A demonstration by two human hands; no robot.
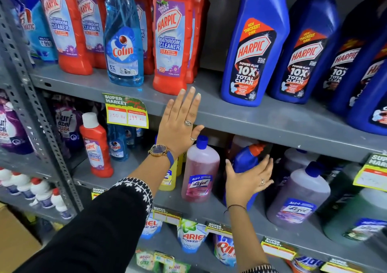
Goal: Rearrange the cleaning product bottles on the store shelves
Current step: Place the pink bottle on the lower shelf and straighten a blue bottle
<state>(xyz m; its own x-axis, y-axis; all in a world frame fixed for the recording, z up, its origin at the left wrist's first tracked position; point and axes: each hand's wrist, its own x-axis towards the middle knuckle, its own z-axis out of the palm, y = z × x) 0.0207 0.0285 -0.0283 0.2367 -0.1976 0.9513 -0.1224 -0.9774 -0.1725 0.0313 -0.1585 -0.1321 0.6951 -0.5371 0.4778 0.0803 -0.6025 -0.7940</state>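
Note:
My right hand is wrapped around a small blue Harpic bottle with a red cap on the middle shelf. That bottle leans to the right, between a pink Lizol bottle and a purple Lizol bottle. My left hand is flat and spread, fingers up, in front of the edge of the upper shelf, holding nothing. On the upper shelf stand red Harpic bathroom cleaner bottles, a blue Colin bottle and large blue Harpic bottles.
A grey slotted upright bounds the shelves on the left. On the middle shelf stand a small red Harpic bottle, small Colin bottles and a yellow bottle. Detergent pouches fill the lower shelf. Yellow price tags hang from shelf edges.

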